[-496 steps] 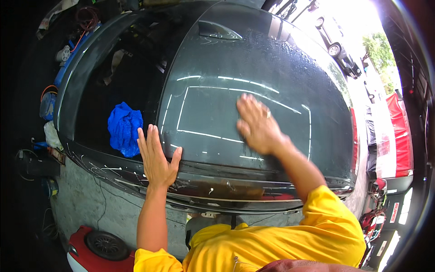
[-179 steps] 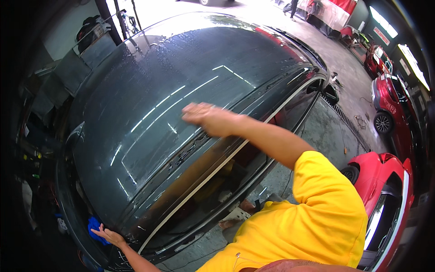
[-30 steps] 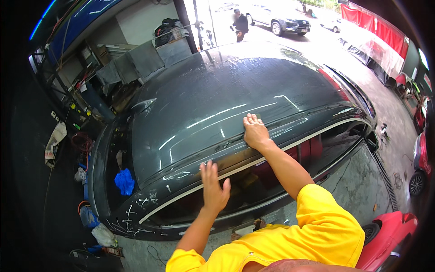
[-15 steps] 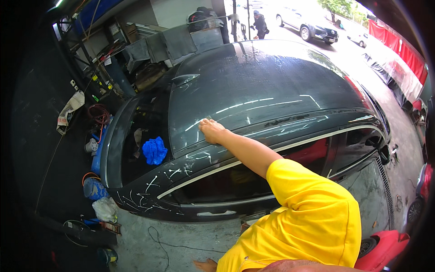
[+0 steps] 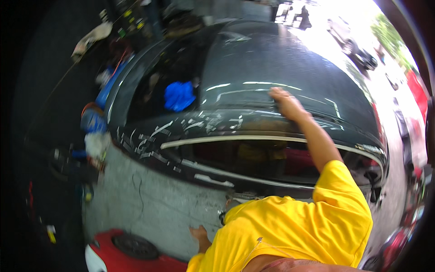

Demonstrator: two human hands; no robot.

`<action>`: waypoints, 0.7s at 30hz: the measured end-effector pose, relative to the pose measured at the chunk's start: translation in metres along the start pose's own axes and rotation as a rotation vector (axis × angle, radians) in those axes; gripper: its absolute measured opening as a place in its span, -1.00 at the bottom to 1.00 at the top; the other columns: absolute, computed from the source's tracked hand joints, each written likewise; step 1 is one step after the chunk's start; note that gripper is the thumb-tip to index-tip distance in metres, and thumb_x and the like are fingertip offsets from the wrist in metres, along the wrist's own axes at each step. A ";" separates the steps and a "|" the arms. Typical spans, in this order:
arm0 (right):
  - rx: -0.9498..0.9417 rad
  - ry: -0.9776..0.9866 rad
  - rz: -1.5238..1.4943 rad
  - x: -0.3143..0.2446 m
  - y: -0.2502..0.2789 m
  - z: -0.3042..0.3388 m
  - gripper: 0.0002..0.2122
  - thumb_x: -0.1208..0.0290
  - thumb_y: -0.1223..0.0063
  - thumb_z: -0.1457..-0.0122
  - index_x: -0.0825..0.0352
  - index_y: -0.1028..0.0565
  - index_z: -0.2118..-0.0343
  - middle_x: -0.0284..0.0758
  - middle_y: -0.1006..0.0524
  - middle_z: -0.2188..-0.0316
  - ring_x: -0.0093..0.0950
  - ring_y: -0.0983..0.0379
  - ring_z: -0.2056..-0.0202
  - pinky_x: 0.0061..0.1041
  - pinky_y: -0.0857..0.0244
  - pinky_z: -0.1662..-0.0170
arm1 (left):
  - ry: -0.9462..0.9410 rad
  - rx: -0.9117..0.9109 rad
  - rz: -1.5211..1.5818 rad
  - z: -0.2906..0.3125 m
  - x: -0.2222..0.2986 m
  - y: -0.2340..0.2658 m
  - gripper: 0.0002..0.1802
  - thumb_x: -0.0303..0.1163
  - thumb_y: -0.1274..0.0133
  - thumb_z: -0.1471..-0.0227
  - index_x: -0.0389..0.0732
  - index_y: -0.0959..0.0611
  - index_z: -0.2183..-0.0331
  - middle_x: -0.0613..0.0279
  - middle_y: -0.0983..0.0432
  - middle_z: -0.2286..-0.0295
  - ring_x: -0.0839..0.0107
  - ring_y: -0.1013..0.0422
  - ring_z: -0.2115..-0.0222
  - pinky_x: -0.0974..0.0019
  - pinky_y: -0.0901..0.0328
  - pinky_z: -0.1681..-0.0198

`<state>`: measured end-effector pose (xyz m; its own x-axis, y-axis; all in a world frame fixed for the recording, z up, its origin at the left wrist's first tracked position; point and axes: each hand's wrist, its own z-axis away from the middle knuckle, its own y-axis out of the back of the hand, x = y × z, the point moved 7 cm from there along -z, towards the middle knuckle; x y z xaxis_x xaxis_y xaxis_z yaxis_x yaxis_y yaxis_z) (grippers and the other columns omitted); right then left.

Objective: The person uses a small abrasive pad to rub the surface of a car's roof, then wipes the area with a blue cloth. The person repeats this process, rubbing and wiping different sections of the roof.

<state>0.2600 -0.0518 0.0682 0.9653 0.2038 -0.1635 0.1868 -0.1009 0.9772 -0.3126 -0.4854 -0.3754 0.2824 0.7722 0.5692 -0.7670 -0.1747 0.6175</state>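
My right hand (image 5: 286, 102) is at the near side of the dark car's roof (image 5: 290, 59), arm stretched out from a yellow sleeve. Its fingers look curled and pressed together against the panel; motion blur hides what they hold, if anything. My left hand (image 5: 198, 233) hangs low beside my body, over the floor, with fingers apart and nothing in it. A crumpled blue cloth (image 5: 179, 96) lies on the car's dark rear window. Light streaks shine on the roof and on the rear side panel.
Below the car, at the lower edge, sits a red car (image 5: 131, 251). A blue bucket (image 5: 94, 120) and a white plastic bag (image 5: 97, 145) stand by the car's rear. A thin cable (image 5: 139, 195) lies on the concrete floor. Beyond the roof, a white vehicle (image 5: 344, 34) stands outside.
My right hand has moved along the roof toward the front, away from the rear window. The view has shifted, bringing more of the red car in at the bottom. The blue cloth stays on the window.
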 end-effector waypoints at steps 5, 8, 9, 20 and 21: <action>0.033 0.067 -0.077 0.000 0.017 0.022 -0.38 0.81 0.17 -0.07 0.35 -0.42 -0.26 -0.10 -0.26 -0.38 -0.17 -0.05 -0.44 -0.23 0.12 -0.51 | -0.012 0.291 0.071 -0.010 0.059 0.043 -0.10 -0.46 -0.21 -0.02 -0.58 -0.20 -0.29 -0.42 -0.20 -0.26 -0.20 -0.14 -0.31 0.05 0.00 -0.42; -0.053 0.243 -0.072 -0.030 -0.002 -0.007 -0.36 0.82 0.19 -0.03 0.35 -0.42 -0.26 -0.10 -0.25 -0.38 -0.15 -0.04 -0.44 -0.23 0.15 -0.51 | -0.095 0.338 0.113 -0.017 0.095 0.066 -0.12 -0.45 -0.22 -0.03 -0.57 -0.23 -0.29 -0.40 -0.20 -0.26 -0.19 -0.13 -0.32 0.05 0.01 -0.42; -0.083 0.329 -0.072 -0.048 -0.011 -0.026 -0.35 0.81 0.19 -0.03 0.35 -0.42 -0.26 -0.11 -0.25 -0.39 -0.14 -0.03 -0.44 -0.23 0.15 -0.51 | -0.095 0.354 0.125 -0.021 0.096 0.069 -0.12 -0.45 -0.22 -0.03 -0.57 -0.23 -0.29 -0.40 -0.19 -0.27 -0.18 -0.12 -0.32 0.05 0.02 -0.42; -0.324 0.647 -0.130 -0.196 -0.090 -0.155 -0.37 0.81 0.16 -0.04 0.29 -0.46 -0.24 -0.14 -0.29 -0.37 -0.20 -0.06 -0.44 -0.27 0.11 -0.51 | -0.065 0.182 0.040 -0.014 0.047 0.026 -0.05 -0.46 -0.20 -0.03 -0.54 -0.11 -0.33 -0.37 -0.14 -0.30 -0.17 -0.06 -0.35 0.07 0.07 -0.44; -0.334 0.665 -0.147 -0.179 -0.082 -0.150 -0.38 0.83 0.15 -0.05 0.30 -0.47 -0.23 -0.13 -0.29 -0.36 -0.19 -0.07 -0.43 -0.27 0.10 -0.51 | 0.086 0.184 0.058 0.003 0.006 0.030 -0.06 -0.46 -0.19 -0.03 -0.54 -0.11 -0.33 -0.38 -0.14 -0.29 -0.16 -0.07 -0.35 0.06 0.07 -0.44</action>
<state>0.0447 0.0660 0.0377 0.6017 0.7471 -0.2824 0.1373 0.2516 0.9580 -0.3321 -0.4876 -0.3515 0.1849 0.8054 0.5632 -0.6598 -0.3229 0.6785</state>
